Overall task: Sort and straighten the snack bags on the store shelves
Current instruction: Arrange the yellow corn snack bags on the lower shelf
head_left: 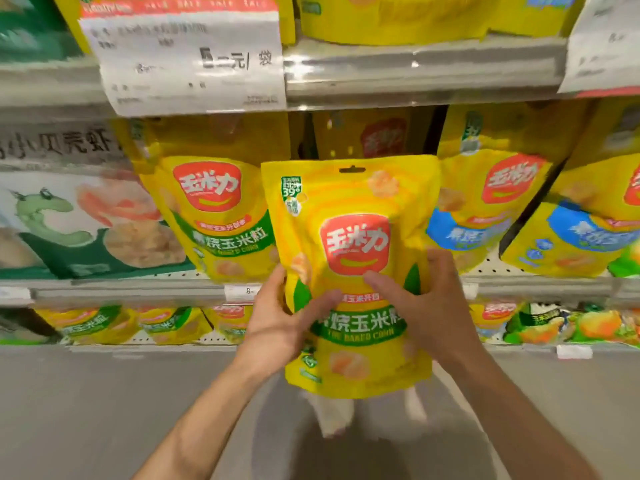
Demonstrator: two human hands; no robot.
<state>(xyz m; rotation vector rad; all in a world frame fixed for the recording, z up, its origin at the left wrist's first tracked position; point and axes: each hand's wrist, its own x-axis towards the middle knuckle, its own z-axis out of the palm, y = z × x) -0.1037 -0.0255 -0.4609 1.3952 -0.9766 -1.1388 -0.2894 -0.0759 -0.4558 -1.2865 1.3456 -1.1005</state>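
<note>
Holding the yellow bag [353, 258] with your left hand [277, 327] and right hand [422, 306], fingers grasping its sides, you keep it upright to fit the shelf [519, 285] gap.

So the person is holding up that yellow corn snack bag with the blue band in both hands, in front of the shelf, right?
Not quite: the head view shows the held yellow corn snack bag has a green band, not blue. The blue-banded bags sit on the shelf to the right. Left hand and right hand both grip it.

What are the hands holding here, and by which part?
Both hands hold one yellow baked corn bag with a green band. The left hand grips its lower left edge, the right hand its lower right edge.
</note>
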